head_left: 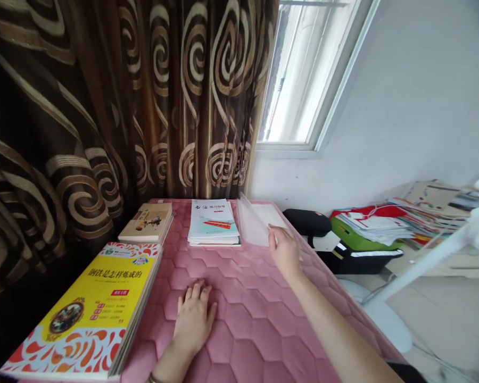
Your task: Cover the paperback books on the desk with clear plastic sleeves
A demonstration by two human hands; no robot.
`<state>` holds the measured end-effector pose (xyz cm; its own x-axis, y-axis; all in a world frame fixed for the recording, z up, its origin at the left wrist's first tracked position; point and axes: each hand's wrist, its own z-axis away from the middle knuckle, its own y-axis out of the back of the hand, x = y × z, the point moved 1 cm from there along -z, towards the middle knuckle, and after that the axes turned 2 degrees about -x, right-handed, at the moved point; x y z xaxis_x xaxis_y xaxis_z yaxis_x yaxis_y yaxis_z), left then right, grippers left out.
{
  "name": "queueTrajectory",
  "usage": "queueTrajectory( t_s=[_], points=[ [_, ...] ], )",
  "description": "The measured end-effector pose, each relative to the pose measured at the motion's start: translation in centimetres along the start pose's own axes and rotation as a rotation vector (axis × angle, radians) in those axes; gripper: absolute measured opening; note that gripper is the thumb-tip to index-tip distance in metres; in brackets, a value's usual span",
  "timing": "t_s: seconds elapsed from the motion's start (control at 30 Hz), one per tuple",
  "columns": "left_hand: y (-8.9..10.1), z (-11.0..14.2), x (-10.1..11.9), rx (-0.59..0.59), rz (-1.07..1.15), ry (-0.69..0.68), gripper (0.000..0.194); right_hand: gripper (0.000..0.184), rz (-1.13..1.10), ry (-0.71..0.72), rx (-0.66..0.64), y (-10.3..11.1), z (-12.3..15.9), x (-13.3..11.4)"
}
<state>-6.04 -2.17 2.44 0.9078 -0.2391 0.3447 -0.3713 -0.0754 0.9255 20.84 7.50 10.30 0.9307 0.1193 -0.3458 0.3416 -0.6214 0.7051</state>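
Observation:
My left hand [195,314] rests palm down on the pink quilted surface [239,298], fingers stretched out and holding nothing. My right hand [283,250] pinches the corner of a translucent plastic folder's cover [257,226]. That cover is raised at a slant, while the white part of the folder [273,215] lies flat beneath it. Just left of the folder is a stack of thin booklets with a pale blue cover [213,221]. To the left of my left hand lies a stack of large books topped by a yellow one [104,303].
Behind the yellow book sits a stack of smaller tan books [147,222]. A patterned brown curtain [195,96] hangs along the far edge. On the right are a white stand [415,266], a black and green container [359,250] and piles of papers [431,207].

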Motion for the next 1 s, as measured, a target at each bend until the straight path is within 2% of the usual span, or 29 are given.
queueTrajectory(
  t_s=[0.03, 0.07, 0.2, 0.3, 0.37, 0.43, 0.47, 0.53, 0.63, 0.67, 0.73, 0.8, 0.93, 1.0],
  points=[
    [-0.1, -0.1, -0.2, 0.021, 0.036, 0.009, 0.038, 0.033, -0.065, 0.087, 0.005, 1.6, 1.1, -0.9],
    [-0.2, -0.2, -0.5, 0.046, 0.085, 0.022, 0.038, 0.033, -0.123, 0.171, -0.054, 3.0, 2.3, -2.0],
    [-0.6, -0.8, -1.7, 0.165, 0.332, 0.063, 0.040, 0.027, -0.367, 0.367, -0.548, 6.9, 8.7, -7.0],
    [-0.6, -0.9, -2.1, 0.199, 0.413, 0.103, 0.044, 0.027, -0.475, 0.509, -0.810, 7.6, 12.3, -9.6],
    [-0.5, -0.8, -1.9, 0.137, 0.376, 0.127, 0.046, 0.027, -0.486, 0.551, -0.920, 7.4, 13.5, -10.2],
    [-0.2, -0.6, -1.4, 0.043, 0.281, 0.125, 0.050, 0.023, -0.545, 0.521, -0.987, 6.9, 13.5, -9.7],
    [-0.1, -0.5, -1.1, 0.005, 0.223, 0.111, 0.053, 0.020, -0.582, 0.469, -0.988, 6.6, 13.1, -9.0],
    [0.1, -0.4, -0.5, -0.042, 0.118, 0.073, 0.056, 0.019, -0.568, 0.275, -0.899, 5.8, 12.0, -7.0],
    [0.2, -0.5, 0.0, -0.069, 0.019, 0.063, 0.054, 0.026, -0.199, -0.125, -0.614, 4.2, 10.4, -2.8],
    [0.2, -0.5, 0.1, -0.076, 0.003, 0.070, 0.053, 0.028, -0.069, -0.200, -0.576, 3.7, 10.2, -1.6],
    [0.2, -0.6, 0.1, -0.090, -0.013, 0.077, 0.052, 0.033, 0.062, -0.254, -0.606, 2.5, 10.2, 0.3],
    [0.2, -0.5, 0.2, -0.089, -0.021, 0.071, 0.050, 0.038, 0.088, -0.240, -0.677, 1.8, 10.4, 1.2],
    [0.3, -0.3, 0.2, -0.062, -0.011, 0.060, 0.047, 0.041, 0.035, -0.286, -0.711, 1.9, 10.3, 0.8],
    [0.4, -0.3, 0.2, -0.044, 0.039, 0.054, 0.045, 0.040, -0.124, -0.332, -0.712, 2.4, 10.1, 0.0]
  ],
)
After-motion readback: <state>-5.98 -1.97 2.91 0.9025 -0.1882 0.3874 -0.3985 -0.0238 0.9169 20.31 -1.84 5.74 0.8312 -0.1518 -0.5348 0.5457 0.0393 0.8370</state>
